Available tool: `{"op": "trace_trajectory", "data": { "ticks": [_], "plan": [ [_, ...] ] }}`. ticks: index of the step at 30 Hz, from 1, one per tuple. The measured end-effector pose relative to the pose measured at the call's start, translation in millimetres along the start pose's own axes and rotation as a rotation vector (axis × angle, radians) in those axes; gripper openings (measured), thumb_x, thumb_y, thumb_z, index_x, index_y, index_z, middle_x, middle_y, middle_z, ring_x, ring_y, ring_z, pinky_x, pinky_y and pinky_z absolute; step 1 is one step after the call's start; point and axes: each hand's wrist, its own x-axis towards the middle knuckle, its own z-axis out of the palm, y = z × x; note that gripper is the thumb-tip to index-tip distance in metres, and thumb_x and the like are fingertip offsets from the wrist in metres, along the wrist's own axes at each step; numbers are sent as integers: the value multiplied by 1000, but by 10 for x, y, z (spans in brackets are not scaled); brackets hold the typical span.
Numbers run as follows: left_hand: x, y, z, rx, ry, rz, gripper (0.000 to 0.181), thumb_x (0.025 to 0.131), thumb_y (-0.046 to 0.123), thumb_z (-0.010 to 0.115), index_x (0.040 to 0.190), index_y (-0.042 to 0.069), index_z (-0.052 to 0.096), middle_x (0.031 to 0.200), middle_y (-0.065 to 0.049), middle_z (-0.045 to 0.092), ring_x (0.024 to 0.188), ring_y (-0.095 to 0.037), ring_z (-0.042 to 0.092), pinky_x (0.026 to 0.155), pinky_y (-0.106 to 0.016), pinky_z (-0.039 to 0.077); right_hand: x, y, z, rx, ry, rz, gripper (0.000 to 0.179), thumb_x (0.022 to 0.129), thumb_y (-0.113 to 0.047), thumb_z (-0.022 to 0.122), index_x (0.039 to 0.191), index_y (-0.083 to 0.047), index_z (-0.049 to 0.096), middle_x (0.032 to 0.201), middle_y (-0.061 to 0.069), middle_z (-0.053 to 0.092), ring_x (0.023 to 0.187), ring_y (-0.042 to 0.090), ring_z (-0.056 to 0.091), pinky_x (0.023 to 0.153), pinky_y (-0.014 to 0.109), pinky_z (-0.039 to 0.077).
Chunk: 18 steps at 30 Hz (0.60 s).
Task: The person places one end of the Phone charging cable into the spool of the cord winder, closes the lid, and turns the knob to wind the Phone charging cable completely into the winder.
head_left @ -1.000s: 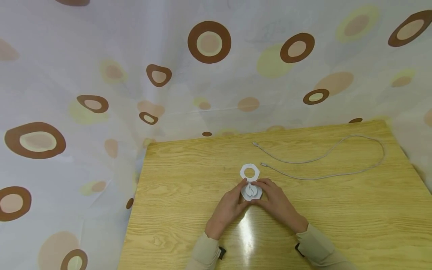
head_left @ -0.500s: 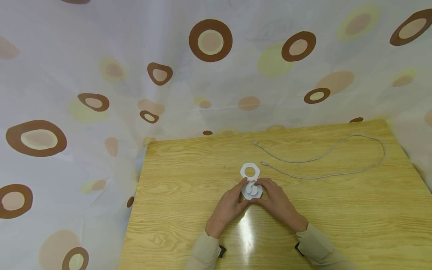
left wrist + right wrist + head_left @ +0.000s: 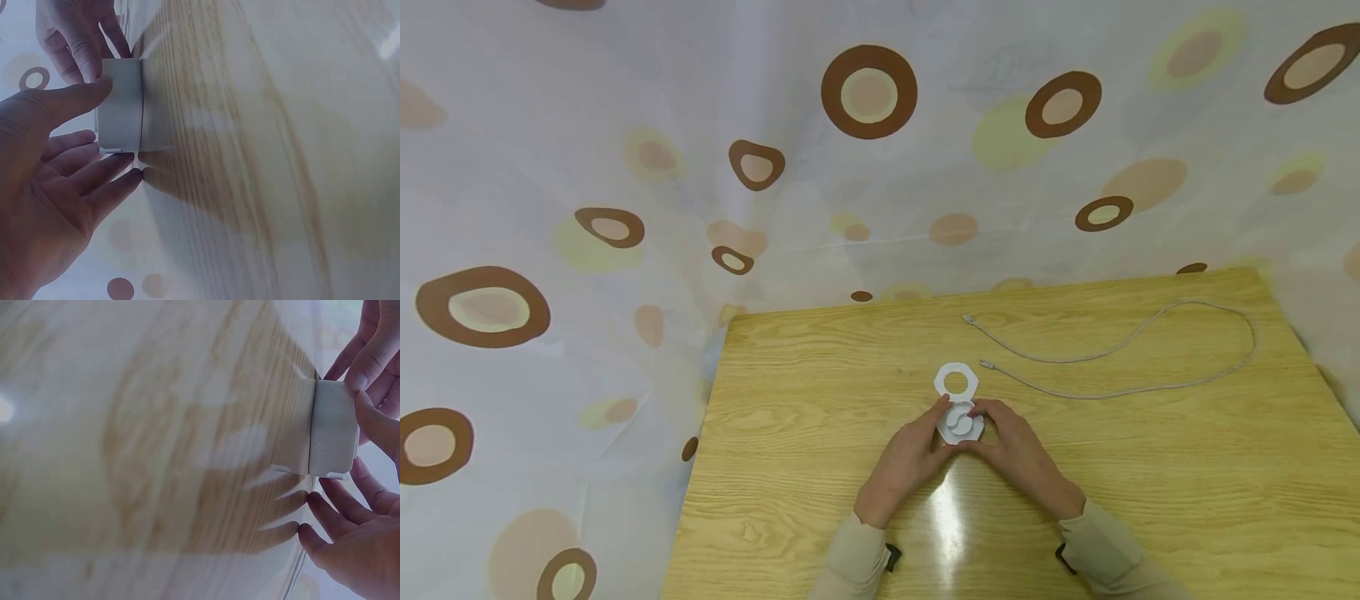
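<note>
A white hexagonal cable winder (image 3: 951, 435) stands on the wooden table, its lid (image 3: 956, 369) with a round hole flipped back on the far side. Inside the base is a round hub (image 3: 959, 422) split by an S-shaped gap. My left hand (image 3: 901, 467) grips the base from the left, thumb at the near side, as the left wrist view shows. From the right, my right hand (image 3: 1021, 458) holds it with the thumb at the near wall, while the forefinger reaches over the rim to the hub. The winder's textured side wall (image 3: 334, 428) appears in the right wrist view.
A thin light-coloured cable (image 3: 1123, 392) lies in a long loop beyond and right of the hands, both plugs pointing left. The table (image 3: 805, 400) meets a patterned sheet (image 3: 805, 208) at the back and left.
The hub has turned clockwise inside the base, and my right forefinger has moved slightly right along with it. My left hand keeps its grip on the base.
</note>
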Motion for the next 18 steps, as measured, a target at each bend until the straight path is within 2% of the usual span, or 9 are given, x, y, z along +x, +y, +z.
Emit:
{"op": "trace_trajectory", "data": {
  "ticks": [4, 7, 10, 14, 18],
  "plan": [
    [-10, 3, -16, 34, -10, 0, 71, 104, 34, 69, 164, 11, 39, 157, -10, 58, 135, -25, 65, 106, -41, 58, -2, -3, -6, 6, -3, 9, 46, 88, -23, 87, 123, -3, 66, 138, 16, 68, 133, 38, 63, 112, 56, 50],
    [-11, 13, -20, 61, -5, 13, 62, 106, 31, 65, 161, 11, 44, 161, -8, 53, 135, -26, 66, 104, -41, 59, 0, -4, -12, 7, -5, 27, 46, 88, -22, 87, 123, -2, 65, 139, 17, 67, 134, 39, 62, 113, 56, 49],
    [-3, 41, 2, 119, 31, 37, 52, 108, 29, 61, 156, 10, 52, 163, -7, 51, 133, -26, 67, 100, -40, 61, -1, -6, -22, 4, -7, 49, 44, 88, -21, 87, 121, -2, 65, 141, 20, 66, 135, 41, 60, 114, 58, 48],
    [9, 80, 64, 193, 100, 45, 47, 107, 29, 63, 149, 8, 59, 159, -7, 56, 126, -26, 71, 91, -38, 63, -1, 1, -19, 5, -9, 58, 43, 88, -20, 87, 120, -1, 66, 143, 22, 65, 137, 43, 59, 114, 59, 47],
    [17, 88, 91, 239, 125, 40, 46, 106, 29, 64, 147, 8, 61, 157, -6, 58, 123, -24, 73, 84, -36, 64, 3, 11, -11, 9, -8, 54, 46, 87, -21, 87, 122, 0, 65, 143, 22, 64, 137, 43, 59, 114, 59, 47]
  ]
}}
